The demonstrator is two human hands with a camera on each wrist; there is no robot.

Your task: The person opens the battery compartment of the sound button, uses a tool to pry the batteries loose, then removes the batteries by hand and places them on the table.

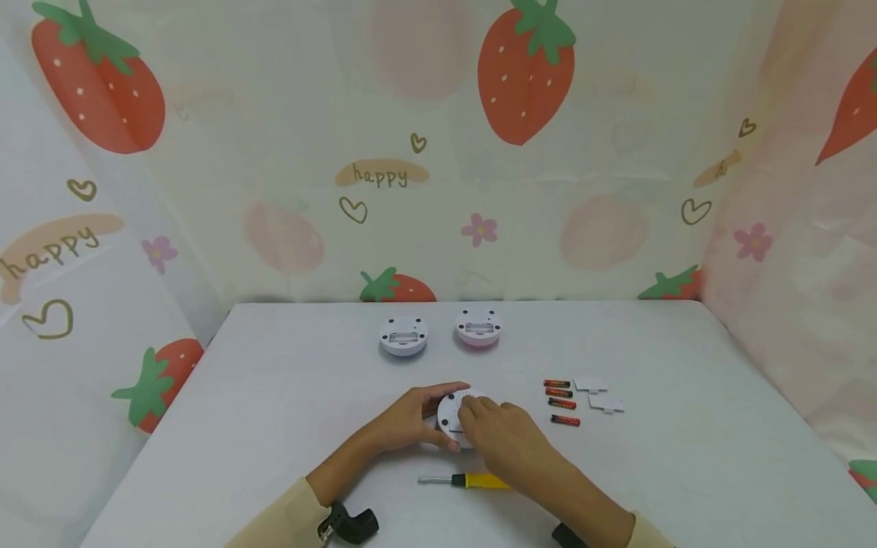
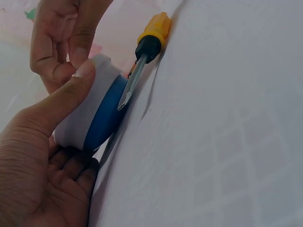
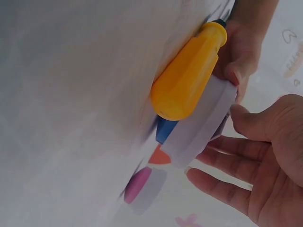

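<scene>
My left hand [image 1: 411,418] grips a round white battery device [image 1: 447,415] by its sides, thumb at the near rim. Its underside faces up with dark round feet, and a blue band [image 2: 106,113] shows below in the left wrist view. Over the top of it my right hand [image 1: 510,441] bends its fingers at the battery compartment. A thin cover [image 3: 219,128] stands tilted up there between the right thumb and fingers; the right hand hides most of it from above. Just in front lies a screwdriver [image 1: 479,481] with a yellow handle, partly under the right hand.
Two similar round devices, one bluish [image 1: 403,346] and one pink [image 1: 478,339], lie at the back with open battery compartments. To the right are several red-and-black batteries [image 1: 562,404] in a column, beside two white battery covers [image 1: 591,385]. Patterned cloth [image 1: 438,236] hangs behind the table.
</scene>
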